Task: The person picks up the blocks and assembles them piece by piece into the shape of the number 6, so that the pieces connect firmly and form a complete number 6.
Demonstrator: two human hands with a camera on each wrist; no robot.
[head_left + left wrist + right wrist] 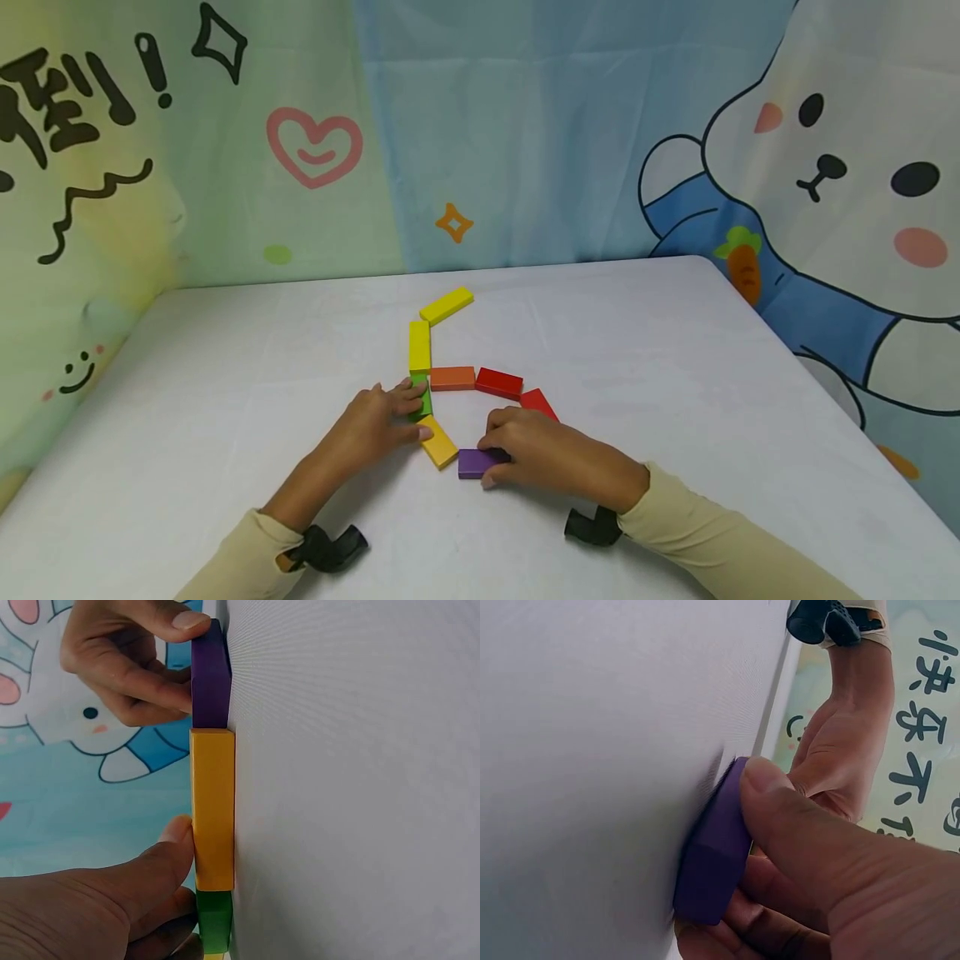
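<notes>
My right hand [543, 450] pinches a purple block [480, 463] between thumb and fingers, low at the white tabletop; the right wrist view shows the thumb along the edge of the purple block [718, 844]. One end of it meets the lower corner of an amber-yellow block [439, 443]. My left hand [375, 425] rests its fingers on a green block [426, 403], partly covering it, while its thumb touches the amber block [214, 810]. Beyond my right hand lies a red block [538, 403], its near end hidden by the hand.
The row continues with an orange block [453, 378] and another red block [499, 382]. Farther back, an upright-lying yellow block [420, 347] leads to a slanted yellow block [447, 306]. A printed cloth [495, 133] hangs behind the white table [675, 358].
</notes>
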